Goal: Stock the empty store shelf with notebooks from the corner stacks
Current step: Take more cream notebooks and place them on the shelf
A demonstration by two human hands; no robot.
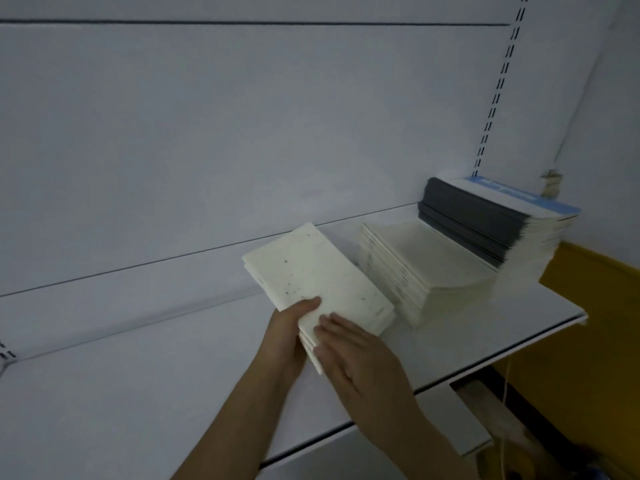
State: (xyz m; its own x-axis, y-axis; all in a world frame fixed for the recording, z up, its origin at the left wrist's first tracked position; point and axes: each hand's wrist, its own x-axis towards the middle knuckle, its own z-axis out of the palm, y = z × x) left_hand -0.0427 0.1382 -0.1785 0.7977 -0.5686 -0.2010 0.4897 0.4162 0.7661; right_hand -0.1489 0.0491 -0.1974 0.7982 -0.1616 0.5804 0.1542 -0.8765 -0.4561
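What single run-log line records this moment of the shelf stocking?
step: moving notebooks | left hand: grips cream notebook bundle | right hand: flat on bundle | corner stacks: on shelf

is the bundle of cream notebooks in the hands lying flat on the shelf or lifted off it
Lifted and tilted. The cream notebooks are gripped by the left hand with the right hand on top, above the shelf.
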